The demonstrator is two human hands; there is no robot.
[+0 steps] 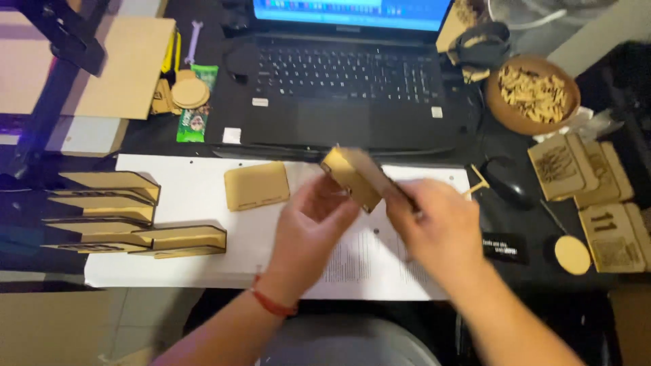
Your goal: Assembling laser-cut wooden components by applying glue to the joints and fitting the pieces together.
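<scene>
Between both hands' fingers: tan laser-cut wooden box piece [359,177], blurred. Left hand [313,227] and right hand [437,227] each grasp it. Beyond fingertips: flat tan wooden panel [256,185].

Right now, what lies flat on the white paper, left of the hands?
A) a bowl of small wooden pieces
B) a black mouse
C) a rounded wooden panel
C: the rounded wooden panel lies flat on the white paper, left of the left hand.

desk [169,27]: black, dim | floor [135,318]: pale tiles | chair seat [346,342]: grey
</scene>
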